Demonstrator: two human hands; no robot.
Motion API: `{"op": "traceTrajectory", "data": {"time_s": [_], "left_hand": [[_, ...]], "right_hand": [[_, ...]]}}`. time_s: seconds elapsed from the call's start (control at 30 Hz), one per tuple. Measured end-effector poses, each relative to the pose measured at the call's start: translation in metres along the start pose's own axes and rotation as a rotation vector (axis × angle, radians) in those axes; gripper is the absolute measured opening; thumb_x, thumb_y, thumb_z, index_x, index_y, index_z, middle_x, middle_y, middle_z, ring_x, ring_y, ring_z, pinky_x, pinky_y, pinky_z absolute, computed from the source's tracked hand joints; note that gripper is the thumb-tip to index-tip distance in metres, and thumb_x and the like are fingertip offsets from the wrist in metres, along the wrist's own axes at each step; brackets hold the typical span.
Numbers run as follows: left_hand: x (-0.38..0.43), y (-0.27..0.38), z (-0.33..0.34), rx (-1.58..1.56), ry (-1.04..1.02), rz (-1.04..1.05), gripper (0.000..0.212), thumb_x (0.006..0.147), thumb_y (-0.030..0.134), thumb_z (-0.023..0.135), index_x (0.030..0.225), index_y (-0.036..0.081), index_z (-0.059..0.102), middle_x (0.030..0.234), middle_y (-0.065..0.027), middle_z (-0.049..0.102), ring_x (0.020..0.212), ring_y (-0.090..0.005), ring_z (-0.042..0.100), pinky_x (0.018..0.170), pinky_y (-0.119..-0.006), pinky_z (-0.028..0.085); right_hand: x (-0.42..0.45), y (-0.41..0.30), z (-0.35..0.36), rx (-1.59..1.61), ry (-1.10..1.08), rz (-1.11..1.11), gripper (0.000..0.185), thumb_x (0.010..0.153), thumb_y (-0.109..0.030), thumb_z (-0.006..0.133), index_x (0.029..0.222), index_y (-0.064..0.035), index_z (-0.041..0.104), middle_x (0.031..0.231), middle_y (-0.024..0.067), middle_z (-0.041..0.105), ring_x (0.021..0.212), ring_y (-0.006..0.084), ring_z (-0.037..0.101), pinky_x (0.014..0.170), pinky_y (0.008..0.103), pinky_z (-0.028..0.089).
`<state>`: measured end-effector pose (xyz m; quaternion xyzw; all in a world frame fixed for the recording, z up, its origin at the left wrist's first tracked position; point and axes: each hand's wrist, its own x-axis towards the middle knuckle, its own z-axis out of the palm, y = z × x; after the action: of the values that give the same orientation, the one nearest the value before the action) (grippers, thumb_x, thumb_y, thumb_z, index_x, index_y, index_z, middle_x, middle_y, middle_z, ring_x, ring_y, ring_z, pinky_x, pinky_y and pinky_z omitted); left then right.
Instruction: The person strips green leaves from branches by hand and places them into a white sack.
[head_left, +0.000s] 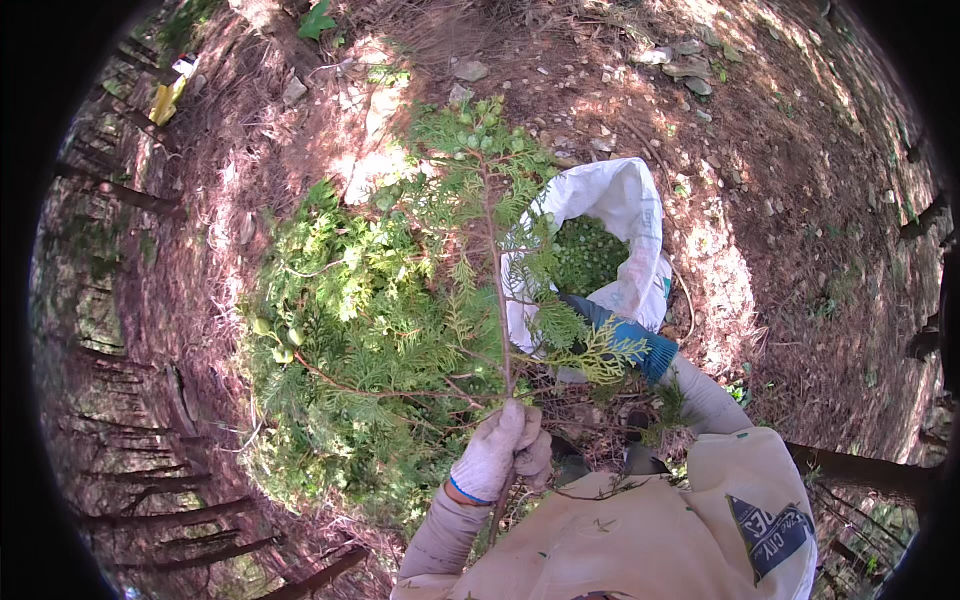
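Observation:
My left hand (501, 442), in a white knit glove, grips the brown stem of a cut conifer branch (491, 225). The branch stands up before me, with flat scaly sprays and clusters of round green cones (484, 139) at its far end. My right hand (600, 316), in a blue glove, is at the near rim of an open white sack (641, 199). Sprays and the sack hide its fingers, so their hold does not show. Small green cones (589, 255) fill the visible inside of the sack.
A heap of leafy conifer cuttings (337, 322) lies left of the branch. Stones (686, 67) lie on the needle-covered slope beyond. Thin tree trunks (142, 199) line the left side, and a yellow object (163, 103) rests at the far left.

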<state>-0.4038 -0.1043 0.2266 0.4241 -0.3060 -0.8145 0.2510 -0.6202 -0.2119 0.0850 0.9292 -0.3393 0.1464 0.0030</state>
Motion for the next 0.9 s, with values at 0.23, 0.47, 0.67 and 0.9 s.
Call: {"op": "traceTrajectory", "data": {"time_s": [0.23,0.47,0.67,0.9], "left_hand": [[0.003,-0.001,-0.002,0.049,0.03,0.024,0.057,0.098,0.062,0.037,0.068,0.013,0.036,0.052,-0.0042,0.037,0.044,-0.0206,0.044,0.042,-0.033,0.039],[0.002,-0.017,0.002,-0.025,0.181,-0.034,0.047,0.101,0.05,0.042,0.075,0.012,0.038,0.057,-0.003,0.04,0.043,-0.0145,0.035,0.043,-0.033,0.04],[0.022,-0.03,-0.015,0.046,0.198,0.022,0.051,0.1,0.056,0.039,0.074,0.013,0.037,0.055,-0.0044,0.041,0.046,-0.0185,0.043,0.046,-0.034,0.04],[0.038,-0.038,-0.015,0.026,0.131,0.015,0.05,0.101,0.055,0.039,0.074,0.013,0.037,0.054,-0.0026,0.038,0.045,-0.0172,0.038,0.046,-0.034,0.041]], "right_hand": [[0.016,0.02,0.081,0.352,0.198,0.152,0.035,0.079,-0.015,0.06,0.113,-0.0061,0.064,0.116,0.0137,0.062,0.114,0.0302,0.056,0.108,0.0484,0.036],[0.049,0.109,0.076,-0.02,0.096,0.486,0.026,0.088,-0.02,0.055,0.106,-0.0045,0.065,0.129,0.0162,0.058,0.119,0.0301,0.055,0.107,0.0479,0.037],[0.03,0.117,0.05,0.164,0.21,0.71,0.064,0.086,-0.03,0.066,0.141,-0.0051,0.043,0.144,0.0238,0.044,0.129,0.0395,0.047,0.107,0.0436,0.04],[0.036,0.028,-0.042,0.147,0.418,0.385,0.076,0.079,-0.028,0.071,0.144,-0.0052,0.038,0.139,0.02,0.047,0.128,0.0373,0.046,0.11,0.0478,0.034]]}}
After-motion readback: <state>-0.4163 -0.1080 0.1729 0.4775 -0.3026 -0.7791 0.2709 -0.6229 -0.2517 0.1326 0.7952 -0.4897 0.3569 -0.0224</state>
